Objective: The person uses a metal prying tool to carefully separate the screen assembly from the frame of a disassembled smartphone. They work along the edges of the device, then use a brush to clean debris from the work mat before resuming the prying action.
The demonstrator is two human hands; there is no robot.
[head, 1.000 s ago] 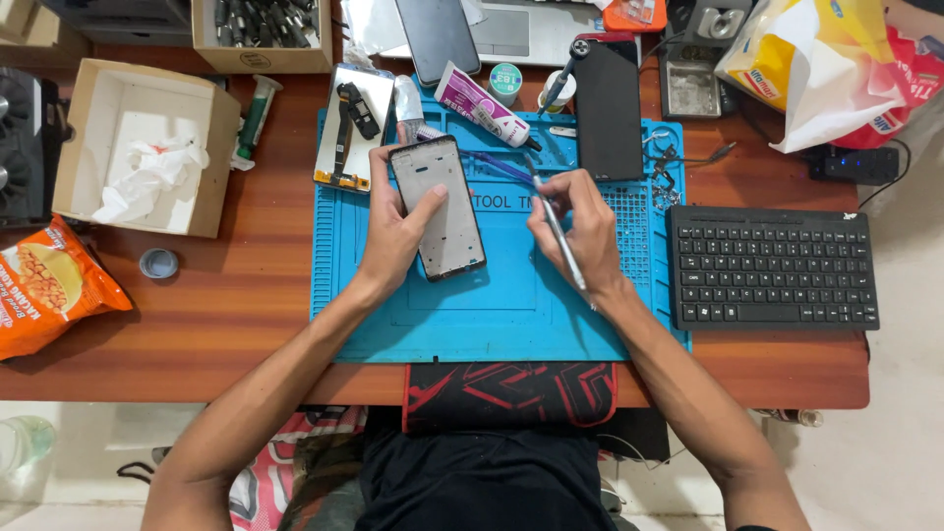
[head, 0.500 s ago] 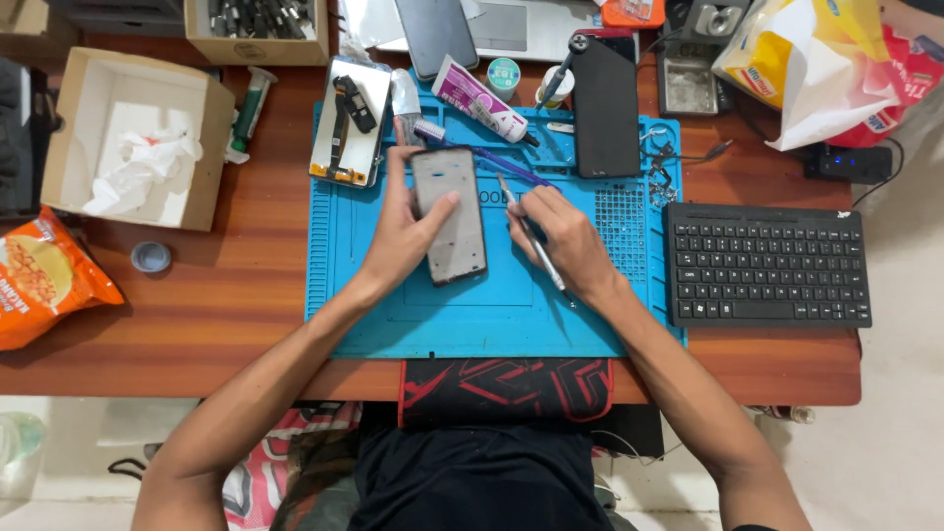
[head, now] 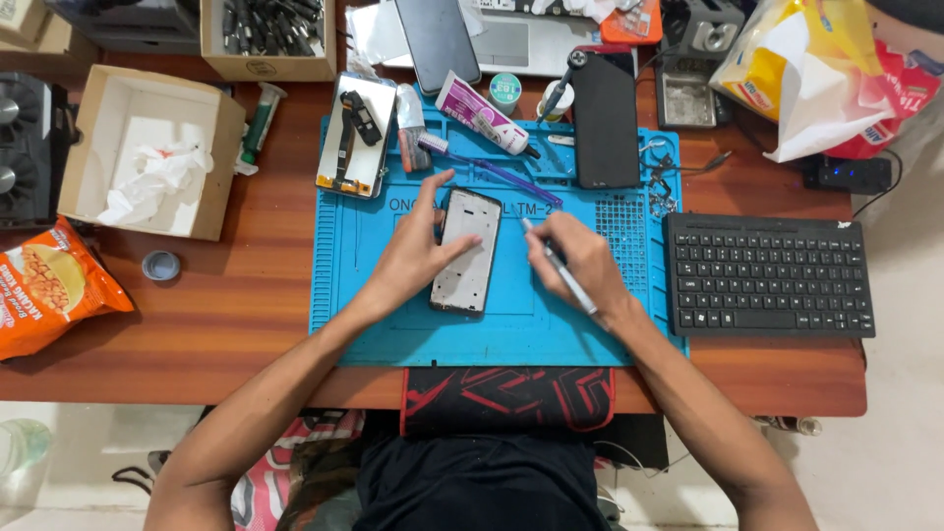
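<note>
An opened phone frame [head: 466, 253] lies on the blue repair mat [head: 393, 324], its pale inside facing up. My left hand [head: 418, 251] rests on its left edge, thumb and fingers holding it down. My right hand [head: 580, 265] is just right of the phone and grips a thin metal tool [head: 560, 267] like a pen, its tip pointing toward the phone's upper right edge. A purple pry tool [head: 492, 172] lies on the mat above the phone.
A black keyboard [head: 767, 275] sits right of the mat. Another phone part [head: 356, 135], a glue tube [head: 482, 113] and a black phone back [head: 605, 118] lie along the mat's top. A cardboard box [head: 147, 152] and an orange snack bag [head: 49, 285] are at left.
The view has shifted slightly. My right hand with the tool has moved a little away to the right of the phone; my left hand still holds the phone down.
</note>
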